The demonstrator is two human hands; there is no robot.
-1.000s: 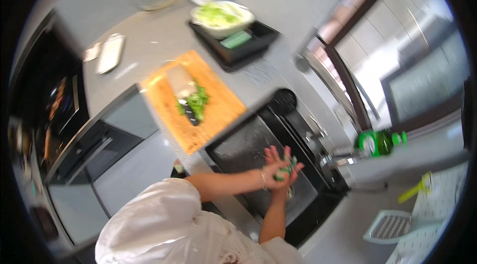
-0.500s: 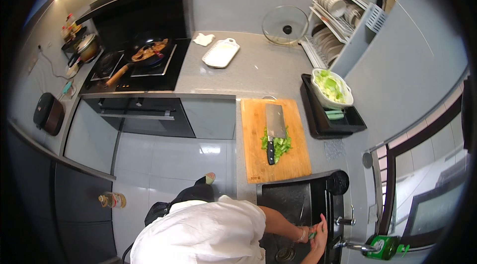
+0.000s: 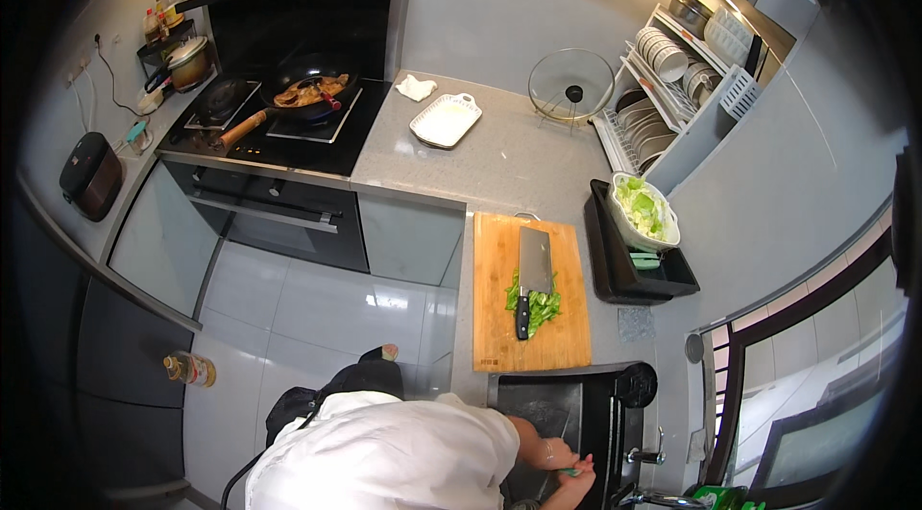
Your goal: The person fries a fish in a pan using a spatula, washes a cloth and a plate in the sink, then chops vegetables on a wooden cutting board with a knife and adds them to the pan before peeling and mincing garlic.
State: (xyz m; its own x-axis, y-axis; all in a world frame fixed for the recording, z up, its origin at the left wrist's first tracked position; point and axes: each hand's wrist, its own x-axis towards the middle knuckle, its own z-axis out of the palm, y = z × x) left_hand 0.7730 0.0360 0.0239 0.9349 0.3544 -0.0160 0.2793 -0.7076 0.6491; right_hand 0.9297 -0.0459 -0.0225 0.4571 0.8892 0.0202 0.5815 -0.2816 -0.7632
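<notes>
Over the black sink (image 3: 519, 404), my left hand (image 3: 554, 453) and my right hand (image 3: 574, 485) meet, fingers closed together. Between them shows a bit of a small green thing (image 3: 570, 472); its kind cannot be made out. A bracelet circles my left wrist. On the wooden cutting board (image 3: 495, 299) beyond the sink lies a cleaver (image 3: 535, 265) with a black handle. Its lower blade and handle rest on chopped green leaves (image 3: 545, 308).
A black tray (image 3: 610, 279) holds a white bowl of cut pale-green vegetable (image 3: 639, 212). Farther off are a white dish (image 3: 447, 121), a glass lid (image 3: 567, 78), a dish rack (image 3: 663, 87) and a pan of food (image 3: 307, 97) on the stove. A faucet (image 3: 645, 456) stands beside the sink. An oil bottle (image 3: 192, 370) is on the floor.
My view has shifted, so the counter sits lower in the picture. My hands have drawn in closer over the sink and stay together around the small green thing.
</notes>
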